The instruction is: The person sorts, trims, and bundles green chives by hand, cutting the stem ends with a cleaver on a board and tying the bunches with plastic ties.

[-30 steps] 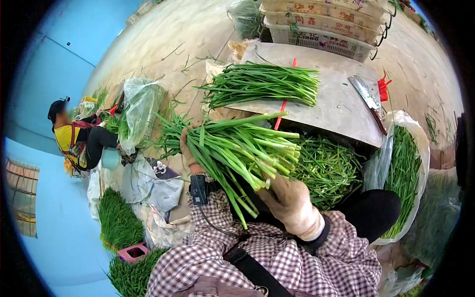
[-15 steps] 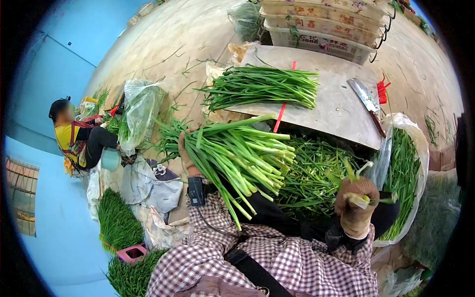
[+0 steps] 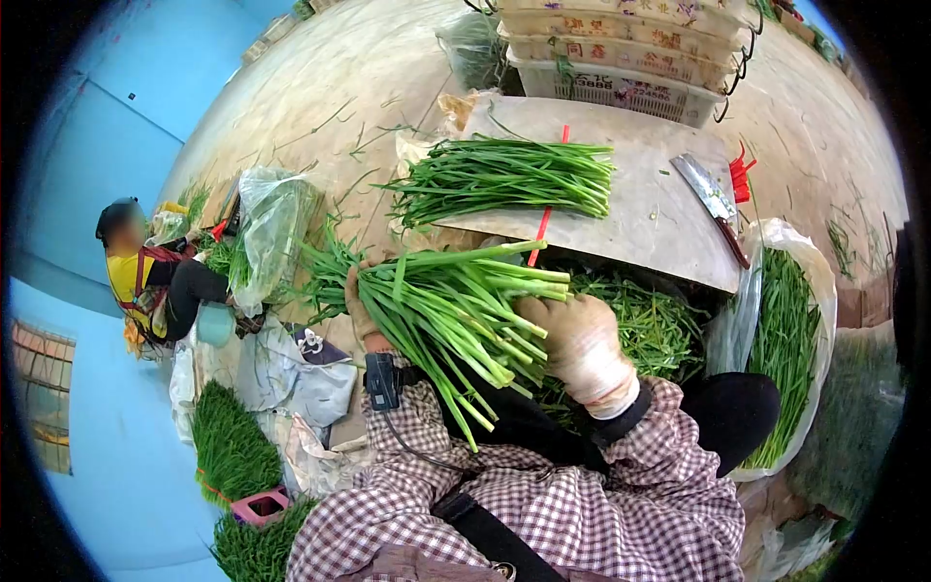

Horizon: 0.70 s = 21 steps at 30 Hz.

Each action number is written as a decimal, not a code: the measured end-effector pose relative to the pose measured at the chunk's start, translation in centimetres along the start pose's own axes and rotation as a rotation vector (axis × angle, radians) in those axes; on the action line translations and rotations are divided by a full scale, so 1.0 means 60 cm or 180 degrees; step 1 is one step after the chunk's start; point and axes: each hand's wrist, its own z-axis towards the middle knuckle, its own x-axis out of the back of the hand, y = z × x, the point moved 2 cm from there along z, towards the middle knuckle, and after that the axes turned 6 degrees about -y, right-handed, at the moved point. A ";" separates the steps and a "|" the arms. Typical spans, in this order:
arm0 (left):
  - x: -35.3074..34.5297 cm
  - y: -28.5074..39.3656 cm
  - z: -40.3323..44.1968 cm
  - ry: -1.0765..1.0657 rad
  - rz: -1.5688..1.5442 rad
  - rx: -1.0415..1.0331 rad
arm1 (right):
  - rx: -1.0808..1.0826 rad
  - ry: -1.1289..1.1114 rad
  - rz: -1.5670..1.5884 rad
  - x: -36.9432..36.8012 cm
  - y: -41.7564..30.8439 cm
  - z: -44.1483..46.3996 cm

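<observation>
My left hand [image 3: 359,303] is closed around a thick bunch of garlic chives [image 3: 446,306], leaves to the left and pale stem ends to the right. My gloved right hand [image 3: 585,349] is at those stem ends, its fingers curled in against them; the fingertips are partly hidden. Beyond the bunch, a second pile of garlic chives [image 3: 504,179] lies across a red tie [image 3: 540,233] on a grey board [image 3: 650,228]. A knife [image 3: 706,189] with a dark handle rests at the board's right side. Loose green trimmings [image 3: 650,330] lie below the board.
Red ties [image 3: 741,177] sit by the board's right edge. A plastic bag of chives [image 3: 781,349] stands at right, stacked crates [image 3: 621,87] behind. More chives [image 3: 228,441] and a pink plastic item [image 3: 260,505] are at lower left. A seated person [image 3: 145,272] works at far left.
My right hand has moved left from above the trimmings to the stem ends of the bunch. The leafy scraps it held no longer show. My left hand keeps its hold.
</observation>
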 end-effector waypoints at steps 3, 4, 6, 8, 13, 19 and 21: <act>-0.007 0.006 -0.007 -0.0158 -0.0008 -0.0283 | 0.0103 0.0884 0.1055 0.002 0.059 -0.062; -0.022 0.007 -0.013 -0.0246 -0.0060 -0.0406 | 0.0088 0.1225 0.1964 0.022 0.072 -0.096; -0.047 0.011 -0.030 -0.0330 -0.0278 -0.0954 | -0.0841 0.1584 0.4768 0.035 0.094 -0.169; -0.033 0.033 -0.015 -0.0341 -0.0294 -0.1142 | -0.1766 0.1470 0.3522 0.004 0.152 -0.221; -0.060 0.085 0.018 -0.0597 -0.0373 -0.0735 | -0.1164 -0.0754 -0.0023 -0.045 0.188 -0.181; -0.192 0.071 0.042 -0.1305 -0.0438 -0.0742 | 0.0075 0.0840 0.1918 0.116 0.043 -0.061; -0.206 0.062 0.055 -0.2069 -0.0221 -0.0821 | -0.0125 0.0888 0.1570 0.099 0.041 -0.034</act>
